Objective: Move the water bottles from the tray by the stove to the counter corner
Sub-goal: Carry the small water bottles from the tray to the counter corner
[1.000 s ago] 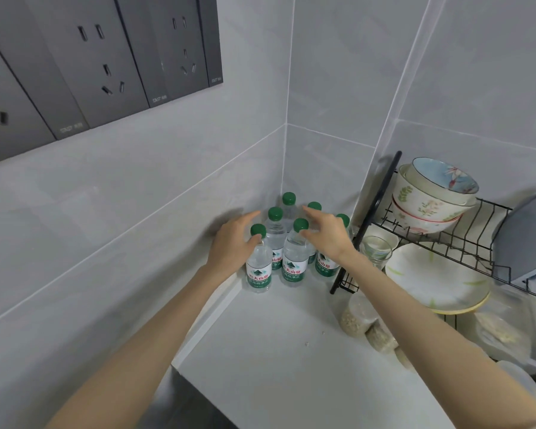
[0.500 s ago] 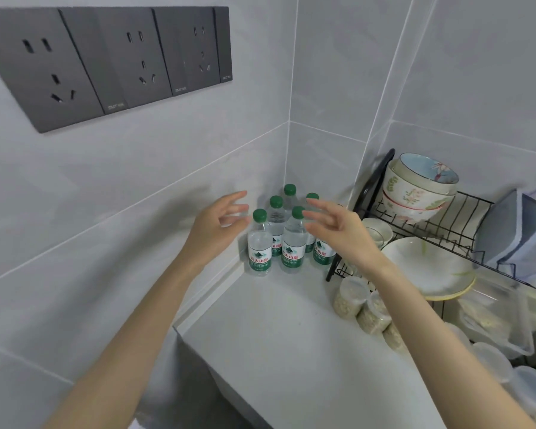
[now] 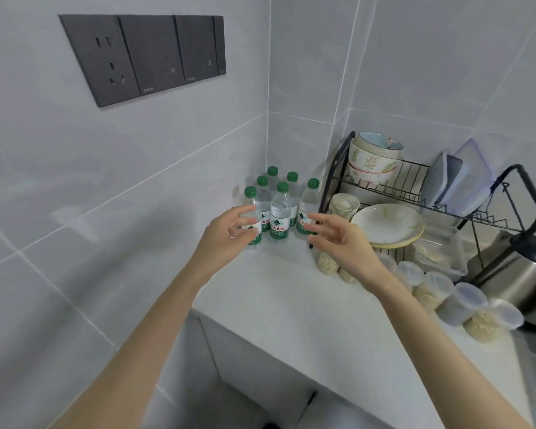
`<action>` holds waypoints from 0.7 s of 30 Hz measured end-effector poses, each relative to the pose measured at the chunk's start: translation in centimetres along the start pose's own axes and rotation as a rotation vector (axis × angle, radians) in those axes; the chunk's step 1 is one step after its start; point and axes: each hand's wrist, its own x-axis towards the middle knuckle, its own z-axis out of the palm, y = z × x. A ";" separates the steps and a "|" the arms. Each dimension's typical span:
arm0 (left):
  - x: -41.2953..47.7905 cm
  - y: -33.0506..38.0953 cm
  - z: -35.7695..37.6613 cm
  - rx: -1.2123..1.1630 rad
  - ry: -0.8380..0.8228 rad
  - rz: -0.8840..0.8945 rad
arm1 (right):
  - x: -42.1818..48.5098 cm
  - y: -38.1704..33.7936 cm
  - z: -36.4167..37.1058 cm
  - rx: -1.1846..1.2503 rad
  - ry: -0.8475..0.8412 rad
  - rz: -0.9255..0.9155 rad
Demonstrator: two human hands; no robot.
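Note:
Several small clear water bottles with green caps and green labels stand upright in a tight cluster in the counter corner, against the tiled walls. My left hand hovers in front of the leftmost bottle, fingers apart and empty. My right hand floats in front of the rightmost bottle, fingers spread, holding nothing. Both hands are a little short of the bottles and partly hide the lower parts of the outer ones. No tray or stove is in view.
A black wire dish rack stands right of the bottles with stacked bowls, a plate and lids. Lidded plastic jars of grain line the white counter. A steel kettle sits far right. Dark sockets hang on the left wall.
Both hands have let go of the bottle cluster and drawn back toward me, fingers opening. The view has pulled back and swung right, showing more of the rack and the kettle.

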 end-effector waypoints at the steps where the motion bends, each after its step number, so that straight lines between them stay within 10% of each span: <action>1: -0.8 0.1 0.3 -0.003 -0.025 0.000 | -1.2 -0.3 -0.1 -0.009 0.016 0.005; 21: -16.5 11.1 22.2 -0.014 -0.750 0.318 | -35.3 -0.4 -13.7 -0.182 0.671 0.205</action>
